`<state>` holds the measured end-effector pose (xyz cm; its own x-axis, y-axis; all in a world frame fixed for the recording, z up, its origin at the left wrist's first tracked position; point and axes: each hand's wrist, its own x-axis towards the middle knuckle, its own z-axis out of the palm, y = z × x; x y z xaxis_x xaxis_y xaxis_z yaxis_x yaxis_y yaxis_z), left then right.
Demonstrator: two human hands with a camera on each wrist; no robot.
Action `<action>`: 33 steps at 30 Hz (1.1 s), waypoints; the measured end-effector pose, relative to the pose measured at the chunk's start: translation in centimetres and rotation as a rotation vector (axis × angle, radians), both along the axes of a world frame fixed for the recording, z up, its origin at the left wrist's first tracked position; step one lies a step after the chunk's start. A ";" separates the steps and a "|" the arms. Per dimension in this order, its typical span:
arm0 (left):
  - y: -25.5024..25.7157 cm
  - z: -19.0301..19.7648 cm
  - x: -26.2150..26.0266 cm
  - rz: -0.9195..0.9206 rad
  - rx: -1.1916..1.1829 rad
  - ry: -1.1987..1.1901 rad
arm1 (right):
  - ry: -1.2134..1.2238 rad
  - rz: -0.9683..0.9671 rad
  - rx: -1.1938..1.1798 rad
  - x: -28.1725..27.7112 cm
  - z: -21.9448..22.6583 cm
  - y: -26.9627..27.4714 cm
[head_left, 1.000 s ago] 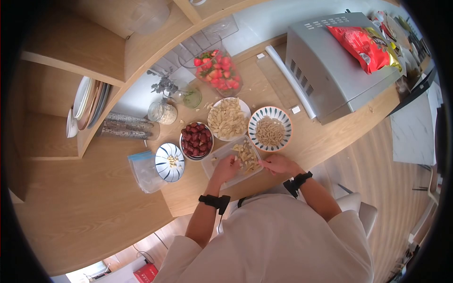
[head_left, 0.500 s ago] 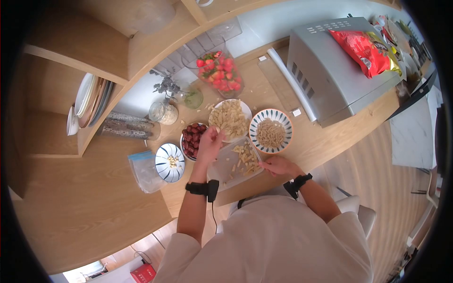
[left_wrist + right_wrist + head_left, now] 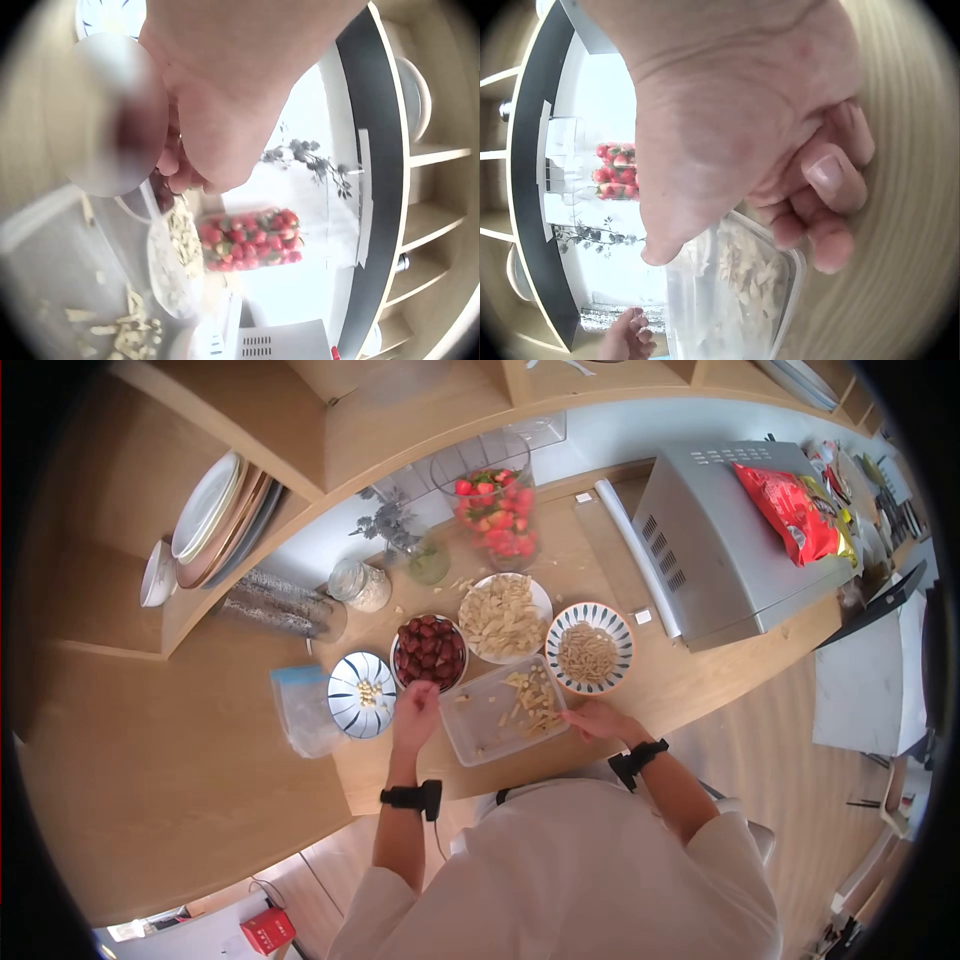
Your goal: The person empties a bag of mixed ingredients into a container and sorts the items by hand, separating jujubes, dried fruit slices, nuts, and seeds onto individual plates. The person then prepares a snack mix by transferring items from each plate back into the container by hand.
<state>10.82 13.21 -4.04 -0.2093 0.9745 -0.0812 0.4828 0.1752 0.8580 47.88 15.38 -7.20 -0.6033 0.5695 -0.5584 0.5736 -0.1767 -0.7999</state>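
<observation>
My left hand (image 3: 416, 715) is at the near edge of a bowl of red dates (image 3: 430, 650), its fingers curled. In the left wrist view the fingertips (image 3: 180, 180) overlap some dark red dates, and I cannot tell whether one is pinched. My right hand (image 3: 597, 720) grips the right rim of a clear plastic box (image 3: 470, 745), which holds scattered pale yellow strips (image 3: 535, 700). Behind the box are a white plate (image 3: 541, 600) heaped with flat pale pieces and a striped bowl (image 3: 624, 635) of thin beige pieces.
A blue-striped bowl (image 3: 345, 695) with small pale nuts stands at left, beside a zip bag (image 3: 298, 715). Farther back are a glass jar (image 3: 360, 585) and a clear container of strawberries (image 3: 500, 510). A silver oven (image 3: 720, 550) stands at right, a wooden shelf (image 3: 400, 440) above.
My left hand went from inside the box up to the plate of pale pieces, then back and left to the near edge of the dates bowl. My right hand stays at the box rim.
</observation>
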 end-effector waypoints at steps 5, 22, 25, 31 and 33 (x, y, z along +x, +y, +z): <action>-5.7 -1.1 -4.4 0.000 -0.375 -0.054 | -0.078 0.068 -0.071 0.5 2.1 0.7; -8.0 -6.2 -6.2 -0.089 -0.767 -0.373 | -0.828 0.235 0.648 -14.3 4.7 3.2; -8.3 -6.3 -6.0 -0.060 -0.728 -0.418 | -0.885 0.162 0.519 -15.5 4.0 3.1; -8.2 -6.6 -6.4 -0.110 -0.703 -0.385 | -0.882 0.076 0.598 -15.5 1.9 2.3; -8.2 -6.7 -6.4 -0.133 -0.720 -0.373 | -0.820 0.078 0.648 -14.1 -0.9 2.1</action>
<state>4.46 4.98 -10.74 0.0689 0.6719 -0.7374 0.2441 0.7054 0.6655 33.83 17.53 -8.08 -0.2258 0.8815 -0.4146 0.9741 0.2078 -0.0888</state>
